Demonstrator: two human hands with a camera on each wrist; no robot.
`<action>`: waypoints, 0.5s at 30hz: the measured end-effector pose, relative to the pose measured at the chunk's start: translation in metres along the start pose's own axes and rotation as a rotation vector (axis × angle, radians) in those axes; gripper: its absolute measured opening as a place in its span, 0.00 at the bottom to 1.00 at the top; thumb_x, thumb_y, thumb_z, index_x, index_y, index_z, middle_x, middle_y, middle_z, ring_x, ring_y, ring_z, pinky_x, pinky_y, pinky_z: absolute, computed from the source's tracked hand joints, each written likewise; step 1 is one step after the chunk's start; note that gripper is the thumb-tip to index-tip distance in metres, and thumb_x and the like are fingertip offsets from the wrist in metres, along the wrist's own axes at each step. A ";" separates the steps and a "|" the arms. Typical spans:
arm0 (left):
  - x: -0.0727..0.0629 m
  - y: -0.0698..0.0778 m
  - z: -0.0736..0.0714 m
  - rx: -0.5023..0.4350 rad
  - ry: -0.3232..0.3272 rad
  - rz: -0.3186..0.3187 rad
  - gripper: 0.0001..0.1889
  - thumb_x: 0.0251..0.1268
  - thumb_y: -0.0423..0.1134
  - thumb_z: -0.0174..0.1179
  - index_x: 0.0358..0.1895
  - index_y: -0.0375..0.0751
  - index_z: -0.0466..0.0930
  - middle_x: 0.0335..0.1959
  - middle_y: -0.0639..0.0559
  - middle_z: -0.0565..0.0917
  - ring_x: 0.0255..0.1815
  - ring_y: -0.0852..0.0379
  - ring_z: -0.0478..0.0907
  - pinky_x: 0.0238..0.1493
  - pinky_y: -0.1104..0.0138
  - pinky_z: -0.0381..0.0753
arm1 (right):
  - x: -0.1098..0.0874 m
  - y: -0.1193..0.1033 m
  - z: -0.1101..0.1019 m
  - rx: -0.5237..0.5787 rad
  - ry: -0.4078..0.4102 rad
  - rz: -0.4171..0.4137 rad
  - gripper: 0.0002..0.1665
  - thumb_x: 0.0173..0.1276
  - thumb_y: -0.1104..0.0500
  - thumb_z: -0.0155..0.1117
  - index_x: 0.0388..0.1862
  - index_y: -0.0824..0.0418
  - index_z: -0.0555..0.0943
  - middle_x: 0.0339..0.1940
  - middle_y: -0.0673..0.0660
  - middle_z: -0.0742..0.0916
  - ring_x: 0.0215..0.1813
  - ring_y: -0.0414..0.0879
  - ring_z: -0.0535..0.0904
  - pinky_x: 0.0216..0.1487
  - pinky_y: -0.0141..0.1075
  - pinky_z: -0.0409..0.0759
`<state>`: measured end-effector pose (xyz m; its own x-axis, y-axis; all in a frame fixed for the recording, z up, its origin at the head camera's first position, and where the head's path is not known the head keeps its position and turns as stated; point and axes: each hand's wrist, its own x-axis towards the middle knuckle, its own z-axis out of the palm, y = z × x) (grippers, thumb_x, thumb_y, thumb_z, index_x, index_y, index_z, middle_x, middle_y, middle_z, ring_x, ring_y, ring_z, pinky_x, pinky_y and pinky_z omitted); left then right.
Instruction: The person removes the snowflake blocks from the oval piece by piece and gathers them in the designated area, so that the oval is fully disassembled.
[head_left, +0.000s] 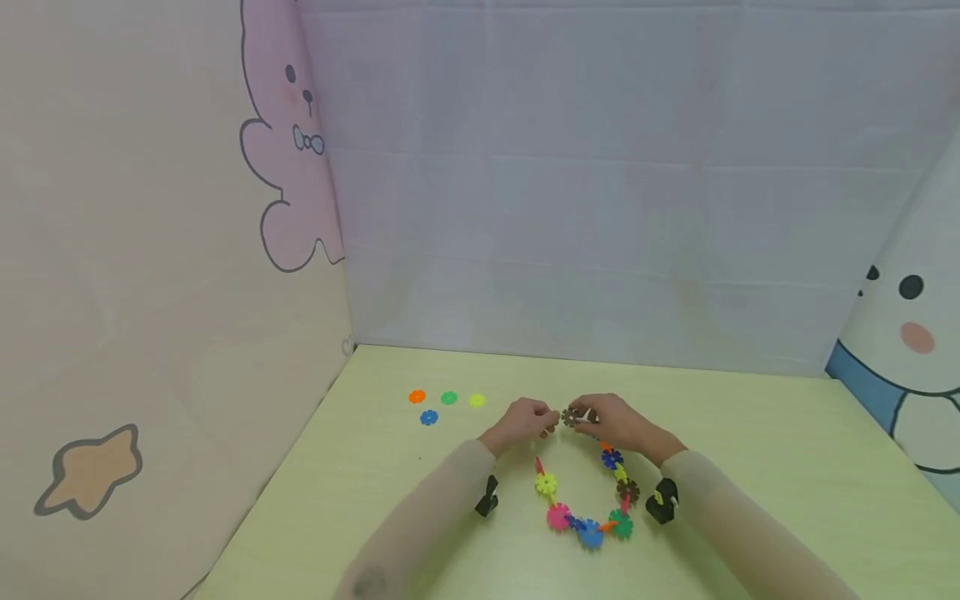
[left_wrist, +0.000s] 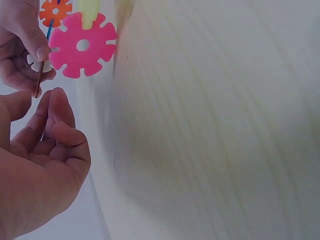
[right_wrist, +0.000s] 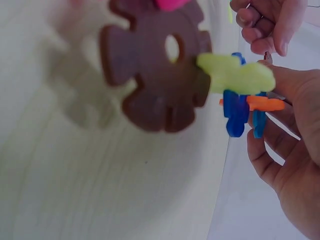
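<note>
Pale wood-grained table (head_left: 750, 458) runs back to a hung sheet (head_left: 600, 192), and above it the two hands nearly meet. The right hand (head_left: 621, 421) pinches one end of a chain (head_left: 591, 540) of slotted plastic discs, where a brown end disc (head_left: 567, 421) and a white disc (left_wrist: 47, 66) sit together; which of them takes the thumb's pressure, I cannot tell. That brown piece points away from the right palm, its edge toward the left hand (head_left: 523, 419), whose thumb and forefinger stand slightly apart just beside it; whether they touch it is unclear. From the right fingers the chain curves toward the person and round to its other end, a red disc (head_left: 538, 465), which lies nearer the left hand, on its near side, with a gap between the two ends. Farther left lie four loose discs (head_left: 449, 398), well apart from the chain.
</note>
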<state>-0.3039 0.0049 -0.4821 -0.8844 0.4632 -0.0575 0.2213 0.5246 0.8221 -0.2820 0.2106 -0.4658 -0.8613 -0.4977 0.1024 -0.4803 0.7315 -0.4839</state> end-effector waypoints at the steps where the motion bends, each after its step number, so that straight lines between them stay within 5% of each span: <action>1: 0.001 0.000 0.001 -0.012 -0.004 0.000 0.14 0.69 0.44 0.54 0.31 0.38 0.82 0.26 0.55 0.81 0.27 0.61 0.78 0.30 0.69 0.73 | 0.000 0.000 0.000 0.002 0.001 -0.007 0.16 0.65 0.59 0.64 0.52 0.60 0.79 0.44 0.50 0.83 0.39 0.41 0.78 0.37 0.35 0.77; 15: 0.004 0.003 0.008 -0.052 -0.004 -0.001 0.13 0.70 0.42 0.54 0.30 0.38 0.81 0.26 0.56 0.80 0.27 0.62 0.77 0.27 0.71 0.71 | -0.002 -0.001 0.002 -0.012 -0.001 -0.012 0.18 0.65 0.58 0.65 0.53 0.59 0.79 0.46 0.53 0.84 0.40 0.42 0.79 0.38 0.35 0.78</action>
<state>-0.3032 0.0140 -0.4842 -0.8829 0.4656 -0.0605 0.1989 0.4876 0.8501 -0.2794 0.2106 -0.4672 -0.8555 -0.5065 0.1075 -0.4922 0.7313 -0.4721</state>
